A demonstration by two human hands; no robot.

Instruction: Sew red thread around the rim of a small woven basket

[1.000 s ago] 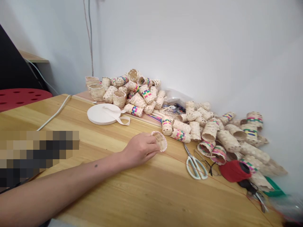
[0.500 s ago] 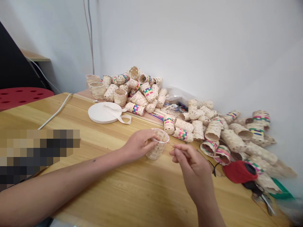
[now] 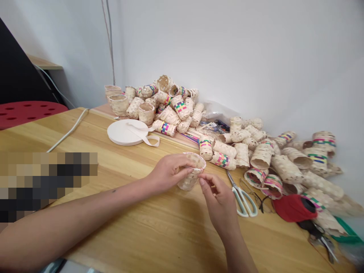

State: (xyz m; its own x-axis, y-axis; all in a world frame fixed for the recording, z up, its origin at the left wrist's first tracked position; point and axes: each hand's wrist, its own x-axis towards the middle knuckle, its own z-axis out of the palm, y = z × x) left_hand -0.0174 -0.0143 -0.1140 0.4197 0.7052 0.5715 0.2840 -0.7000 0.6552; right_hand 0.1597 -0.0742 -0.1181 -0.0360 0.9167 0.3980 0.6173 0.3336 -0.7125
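A small woven basket (image 3: 192,174) with a pink-edged rim stands upright on the wooden table (image 3: 170,235). My left hand (image 3: 167,173) wraps round its left side, thumb on the rim. My right hand (image 3: 217,201) is at the basket's right rim with its fingertips pinched together; whatever they pinch is too thin to make out. White-handled scissors (image 3: 241,195) lie just right of my right hand.
Heaps of small woven baskets (image 3: 170,106) lie along the wall, some with coloured bands, more at the right (image 3: 284,163). A white tape roll (image 3: 126,132), a red thread spool (image 3: 294,207), a white cable (image 3: 69,131) and a red stool (image 3: 25,112) are also here.
The basket was turned upright by my left hand. My right hand came in from the right and moved up to the basket's rim, uncovering the scissors.
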